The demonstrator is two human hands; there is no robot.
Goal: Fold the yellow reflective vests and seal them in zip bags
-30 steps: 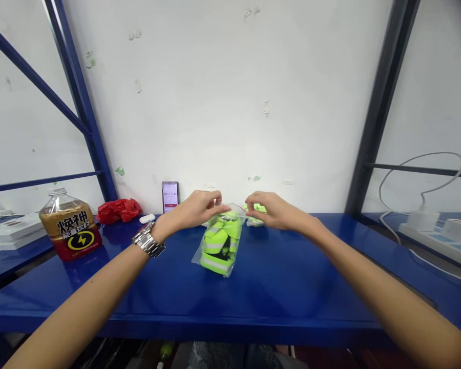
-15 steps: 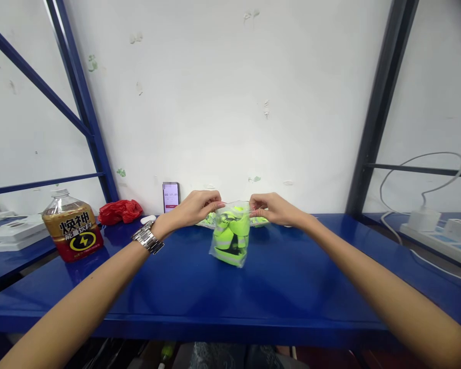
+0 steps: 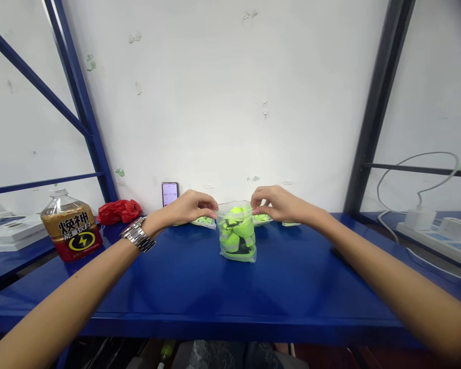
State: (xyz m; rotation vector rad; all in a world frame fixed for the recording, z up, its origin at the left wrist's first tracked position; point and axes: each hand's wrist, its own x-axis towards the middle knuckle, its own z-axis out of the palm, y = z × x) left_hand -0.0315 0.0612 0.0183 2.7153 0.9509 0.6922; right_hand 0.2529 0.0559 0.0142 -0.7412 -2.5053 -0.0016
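A clear plastic bag stands upright above the middle of the blue table, filled with folded neon-yellow fabric with pale reflective strips and dark parts. My left hand pinches the bag's upper left corner between thumb and fingers. On the opposite side, my right hand grips the upper right corner the same way. The bag's top edge is stretched between both hands. Behind them, partly covered by the hands, lie similar neon-yellow packets near the wall. A metal watch is on my left wrist.
A large drink bottle stands at the left, beside a red plastic bag. A phone showing a timer leans on the wall. White boxes lie far left. A power strip with chargers and cables sits at the right.
The bag has shifted slightly right and turned more squarely toward me, its top now spread wider. My hands have moved a little farther apart.
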